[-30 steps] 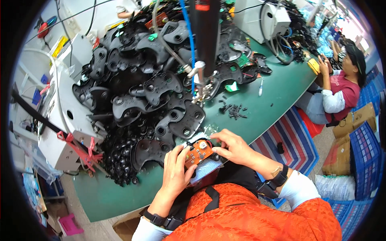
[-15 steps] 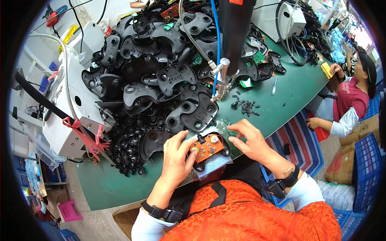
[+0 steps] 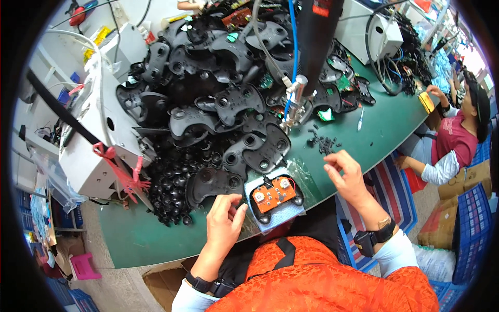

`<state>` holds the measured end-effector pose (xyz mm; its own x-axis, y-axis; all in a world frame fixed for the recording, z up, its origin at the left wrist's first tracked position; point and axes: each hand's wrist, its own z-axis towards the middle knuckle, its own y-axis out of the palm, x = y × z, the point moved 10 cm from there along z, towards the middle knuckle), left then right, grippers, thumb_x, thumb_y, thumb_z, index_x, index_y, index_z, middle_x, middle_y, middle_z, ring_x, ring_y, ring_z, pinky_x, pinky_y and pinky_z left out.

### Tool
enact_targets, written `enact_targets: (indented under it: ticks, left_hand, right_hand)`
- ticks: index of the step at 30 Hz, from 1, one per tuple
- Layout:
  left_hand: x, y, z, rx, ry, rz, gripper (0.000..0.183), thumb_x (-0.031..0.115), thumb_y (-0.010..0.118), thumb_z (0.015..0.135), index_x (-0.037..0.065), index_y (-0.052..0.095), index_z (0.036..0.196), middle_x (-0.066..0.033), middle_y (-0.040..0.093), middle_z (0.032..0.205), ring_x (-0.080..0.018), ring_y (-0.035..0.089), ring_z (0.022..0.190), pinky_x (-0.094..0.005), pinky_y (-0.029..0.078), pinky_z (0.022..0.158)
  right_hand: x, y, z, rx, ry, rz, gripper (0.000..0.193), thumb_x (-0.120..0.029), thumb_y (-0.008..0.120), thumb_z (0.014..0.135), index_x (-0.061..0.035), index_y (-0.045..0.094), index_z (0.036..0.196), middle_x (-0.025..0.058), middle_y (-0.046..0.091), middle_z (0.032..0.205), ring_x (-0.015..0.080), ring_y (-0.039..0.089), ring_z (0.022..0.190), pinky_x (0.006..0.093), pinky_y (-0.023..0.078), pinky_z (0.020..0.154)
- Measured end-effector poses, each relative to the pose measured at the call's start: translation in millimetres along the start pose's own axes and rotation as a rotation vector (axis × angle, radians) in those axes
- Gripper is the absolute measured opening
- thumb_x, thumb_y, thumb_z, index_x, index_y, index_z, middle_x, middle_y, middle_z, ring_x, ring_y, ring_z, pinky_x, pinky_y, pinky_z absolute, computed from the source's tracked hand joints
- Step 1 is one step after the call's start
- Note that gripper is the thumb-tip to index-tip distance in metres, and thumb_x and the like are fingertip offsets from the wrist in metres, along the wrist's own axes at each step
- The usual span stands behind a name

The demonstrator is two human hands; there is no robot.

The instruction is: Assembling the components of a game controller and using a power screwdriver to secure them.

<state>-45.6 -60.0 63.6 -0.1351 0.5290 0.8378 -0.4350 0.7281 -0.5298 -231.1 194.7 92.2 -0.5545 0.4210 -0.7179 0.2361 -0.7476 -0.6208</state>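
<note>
An orange circuit board [image 3: 274, 196] sits in a black game controller shell half [image 3: 264, 219], with a red wire along its right end. Under the shell lies a pale blue bubble-wrap pad [image 3: 283, 213] at the table's near edge. My left hand [image 3: 223, 221] hovers just left of the shell, fingers bent, thumb apart from them, holding nothing. To the right of the pad, my right hand [image 3: 347, 178] is raised over the table edge, open, with thumb and forefinger apart. Nearest it on the table are several small black parts [image 3: 325, 144].
Controller shells [image 3: 195, 122] are heaped across the table's far left. Black thumbstick caps [image 3: 171, 192] pile up beside a white machine [image 3: 93, 140]. A screwdriver hangs on a blue hose [image 3: 295, 47] beyond the board. At the right sits another person [image 3: 452, 130].
Both hands have drawn away from the board, the left one leftward and the right one to the right. The whole board now shows. The view has shifted slightly.
</note>
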Motion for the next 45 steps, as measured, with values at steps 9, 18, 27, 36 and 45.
enact_targets:
  ticks: [9,18,27,36,45]
  left_hand:
    - [12,-13,28,0.072,0.208,0.269,0.024,0.003,0.074,0.079,0.004,0.066,0.101,-0.0117,0.061,0.097,-0.0266,0.063,0.074,-0.0362,0.052,0.065]
    - [22,-1,11,-0.023,0.325,0.18,0.023,0.003,0.071,0.085,0.002,0.066,0.108,-0.0115,0.058,0.092,-0.0223,0.058,0.073,-0.0335,0.047,0.061]
    - [85,-24,29,0.148,0.551,0.273,0.053,0.005,0.077,0.084,0.004,0.057,0.133,-0.0168,0.05,0.129,-0.0262,0.059,0.089,-0.0345,0.05,0.071]
    - [77,-66,37,-0.001,0.234,0.009,0.019,0.002,0.074,0.078,0.002,0.062,0.092,0.0009,0.057,0.076,-0.0082,0.047,0.057,-0.0231,0.036,0.051]
    - [14,36,-2,-0.416,-0.466,-0.705,0.02,0.017,0.078,0.089,0.006,0.062,0.097,0.0052,0.059,0.072,-0.0002,0.044,0.051,-0.0192,0.029,0.044]
  right_hand:
    - [-28,73,39,-0.212,-0.378,-0.443,0.034,-0.007,0.059,0.083,-0.0086,0.063,0.117,0.0177,0.064,0.118,0.0377,0.065,0.104,0.0446,0.056,0.085]
    - [-30,122,36,-0.005,-0.82,-0.686,0.011,-0.02,0.06,0.082,-0.015,0.059,0.091,0.0033,0.055,0.102,0.0197,0.062,0.087,0.0343,0.048,0.063]
    - [-108,94,42,-0.145,-0.703,-0.382,0.009,-0.013,0.06,0.081,-0.0058,0.054,0.083,0.0091,0.057,0.081,0.0307,0.065,0.068,0.0432,0.053,0.057]
    - [-209,44,24,-0.109,-0.835,-0.143,0.053,-0.03,0.078,0.072,-0.0035,0.057,0.113,0.0094,0.056,0.101,0.0275,0.06,0.091,0.041,0.05,0.073]
    - [-141,45,-18,-0.361,-0.557,-0.234,0.097,-0.023,0.089,0.061,0.0016,0.043,0.143,0.0209,0.052,0.136,0.0368,0.058,0.115,0.0437,0.048,0.094]
